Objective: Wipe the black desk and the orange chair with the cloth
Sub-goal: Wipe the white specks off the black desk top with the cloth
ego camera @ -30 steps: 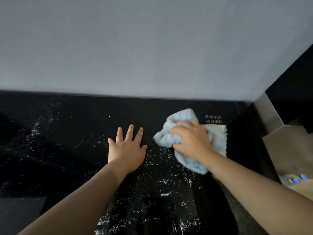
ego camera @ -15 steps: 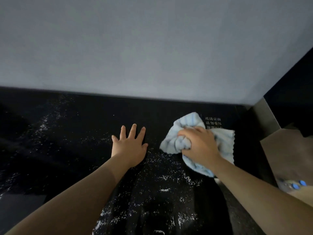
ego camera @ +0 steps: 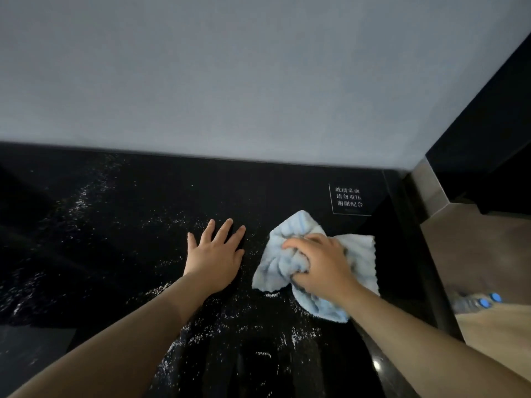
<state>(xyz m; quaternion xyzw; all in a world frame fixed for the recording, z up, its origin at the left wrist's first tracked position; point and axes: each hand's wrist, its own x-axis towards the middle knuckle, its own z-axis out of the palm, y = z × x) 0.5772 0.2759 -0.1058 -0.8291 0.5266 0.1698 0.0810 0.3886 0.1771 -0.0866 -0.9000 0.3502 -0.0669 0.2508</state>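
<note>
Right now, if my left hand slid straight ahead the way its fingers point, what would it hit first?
Only scattered white specks on the black desk lie ahead of the left hand; beyond them, probably the grey wall, though depth is unclear.

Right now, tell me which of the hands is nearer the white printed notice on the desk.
Right. The right hand, gripping the blue cloth, sits just below the notice. The left hand lies flat on the desk, farther away.

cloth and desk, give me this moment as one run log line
phase: wiping desk | right hand: grips cloth on black desk | left hand: flat on desk | white specks: remain | chair: not visible
</note>
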